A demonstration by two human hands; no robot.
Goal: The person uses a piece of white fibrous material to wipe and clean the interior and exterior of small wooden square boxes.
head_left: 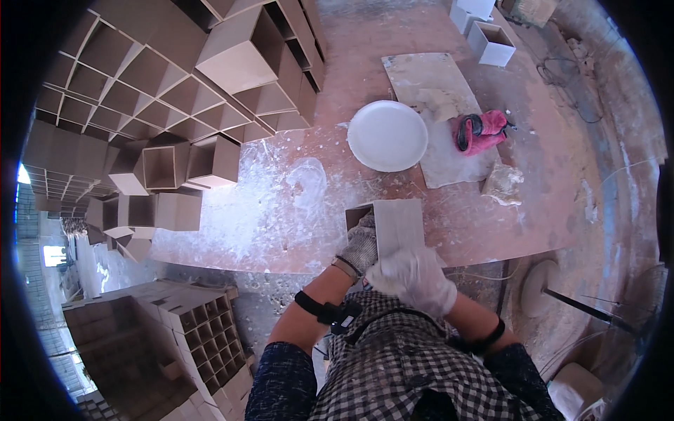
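Observation:
An open box (401, 226) with pale outer faces is held at the table's near edge, its dark opening facing left. My left hand (361, 245), in a grey knit glove, reaches into that opening, its fingers partly hidden, and grips the box. In a thin white glove, my right hand (415, 279) is curled against the near end of the box. A small bit of something shows by its fingertips, too little to name. Just beyond the box lies a round white dish (387, 136) on the table.
Brown open boxes (161, 167) stand stacked along the table's left side. A stained board (428, 84) carries a pink cloth bundle (484, 132), with a pale crumpled lump (503, 184) near it. White boxes (491, 43) sit at the far right. Below left is a gridded carton stack (210, 337).

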